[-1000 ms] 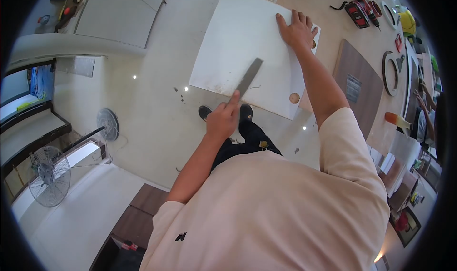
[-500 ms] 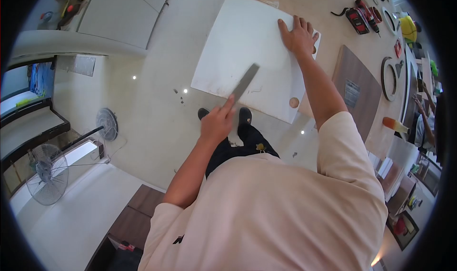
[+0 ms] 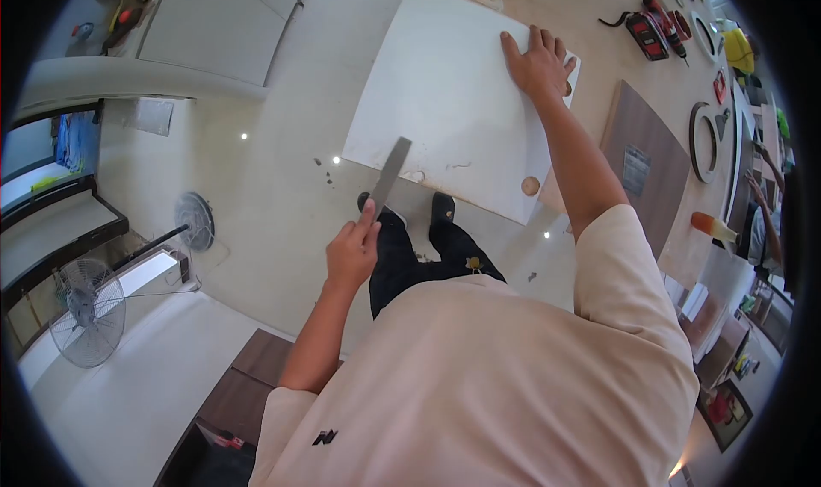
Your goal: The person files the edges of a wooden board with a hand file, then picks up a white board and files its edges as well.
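My left hand is closed around the lower end of a flat metal file, index finger stretched along it. The file's far end overlaps the near edge of a white panel, close to a chipped spot on that edge. My right hand lies with fingers spread on the panel near its right side, beside a round hole partly covered by the fingers. Another round hole shows bare brown board at the near right corner.
A wood-grain panel lies on the worktable to the right. Beyond are a red cordless drill, a dark ring and a glue bottle. A standing fan is at left. Another person's arm shows far right.
My left hand has moved left and back toward my body, drawing the file from over the panel to its near edge. My right hand stays on the panel.
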Motion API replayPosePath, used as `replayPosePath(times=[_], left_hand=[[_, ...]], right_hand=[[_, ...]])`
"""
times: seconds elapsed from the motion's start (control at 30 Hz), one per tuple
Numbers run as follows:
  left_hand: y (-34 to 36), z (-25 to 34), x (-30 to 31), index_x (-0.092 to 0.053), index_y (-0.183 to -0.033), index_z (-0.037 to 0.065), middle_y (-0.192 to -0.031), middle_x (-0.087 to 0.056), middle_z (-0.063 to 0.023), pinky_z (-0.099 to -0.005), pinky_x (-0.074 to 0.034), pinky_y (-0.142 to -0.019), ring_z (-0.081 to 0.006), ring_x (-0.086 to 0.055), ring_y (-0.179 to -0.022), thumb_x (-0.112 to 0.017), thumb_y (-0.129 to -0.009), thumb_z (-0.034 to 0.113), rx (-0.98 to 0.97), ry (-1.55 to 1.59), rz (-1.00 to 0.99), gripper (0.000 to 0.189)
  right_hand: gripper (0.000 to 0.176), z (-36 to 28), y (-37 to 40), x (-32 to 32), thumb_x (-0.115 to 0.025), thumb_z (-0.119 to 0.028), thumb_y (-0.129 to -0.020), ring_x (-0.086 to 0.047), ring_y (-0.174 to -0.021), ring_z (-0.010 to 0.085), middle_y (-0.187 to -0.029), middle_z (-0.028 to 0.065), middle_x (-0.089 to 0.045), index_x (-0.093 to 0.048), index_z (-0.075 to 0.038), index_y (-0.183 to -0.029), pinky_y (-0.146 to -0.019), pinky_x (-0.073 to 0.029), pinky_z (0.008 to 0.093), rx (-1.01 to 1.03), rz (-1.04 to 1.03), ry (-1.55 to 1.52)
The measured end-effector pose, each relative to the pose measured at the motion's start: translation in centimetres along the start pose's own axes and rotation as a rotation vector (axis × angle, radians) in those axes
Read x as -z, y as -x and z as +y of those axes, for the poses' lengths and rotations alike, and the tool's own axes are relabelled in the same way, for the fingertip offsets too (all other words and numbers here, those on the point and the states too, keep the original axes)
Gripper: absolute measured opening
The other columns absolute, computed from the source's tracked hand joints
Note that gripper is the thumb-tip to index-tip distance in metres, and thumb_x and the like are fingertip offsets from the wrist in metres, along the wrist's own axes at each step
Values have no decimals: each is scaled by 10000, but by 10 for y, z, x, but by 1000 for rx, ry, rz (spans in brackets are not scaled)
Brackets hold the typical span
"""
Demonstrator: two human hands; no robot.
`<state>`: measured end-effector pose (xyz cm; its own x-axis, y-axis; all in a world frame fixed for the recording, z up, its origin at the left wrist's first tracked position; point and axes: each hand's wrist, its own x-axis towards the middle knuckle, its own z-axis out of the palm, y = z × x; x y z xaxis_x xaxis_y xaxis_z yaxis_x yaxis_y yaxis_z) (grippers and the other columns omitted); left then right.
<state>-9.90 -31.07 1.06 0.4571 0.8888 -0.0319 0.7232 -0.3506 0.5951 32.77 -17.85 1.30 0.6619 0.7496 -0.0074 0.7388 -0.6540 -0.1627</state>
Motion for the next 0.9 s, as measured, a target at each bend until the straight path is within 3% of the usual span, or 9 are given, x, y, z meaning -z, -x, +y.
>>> replayPosePath(times=[0.2,0.37,0.57,0.77,0.9], left_hand=[[-47,38,-23,-582,-1436,271,-697,-587,-91,-434,-526,-571,-314,-620,-613,-701,-934,211,-77,-39,27,519],[8,-8,-1,-565,-1446,287,-735,-599,-95,-463,-529,-604,-340,-630,-658,-653,-968,268,54,-33,-42,486],[-37,34,-15,-560,-1452,298,-733,-595,-90,-455,-533,-608,-335,-627,-655,-658,-969,258,19,-22,-45,495],[0,-1,-4,-550,-1458,302,-741,-603,-97,-460,-537,-626,-344,-642,-678,-627,-985,302,40,-19,-50,479],[-38,28,-19,-552,-1460,305,-732,-601,-95,-440,-532,-611,-326,-637,-659,-650,-974,270,-38,-25,-31,496]], right_hand=[[841,3,-1,-1,-405,-714,-945,-220,-1533,316,-1622,69,-352,-380,-135,-1554,-1219,-98,633,16,-2,26],[834,3,-3,-5,-400,-705,-949,-221,-1530,317,-1623,66,-349,-375,-133,-1556,-1221,-96,632,-6,11,17],[831,0,1,5,-398,-690,-953,-204,-1535,317,-1617,65,-358,-364,-121,-1559,-1223,-98,631,4,-21,23],[842,5,4,-5,-393,-707,-949,-203,-1538,314,-1620,64,-351,-362,-128,-1559,-1225,-99,629,-3,-14,22],[835,-1,4,2,-393,-699,-954,-201,-1539,305,-1621,61,-351,-356,-129,-1563,-1226,-99,626,-1,-17,27]])
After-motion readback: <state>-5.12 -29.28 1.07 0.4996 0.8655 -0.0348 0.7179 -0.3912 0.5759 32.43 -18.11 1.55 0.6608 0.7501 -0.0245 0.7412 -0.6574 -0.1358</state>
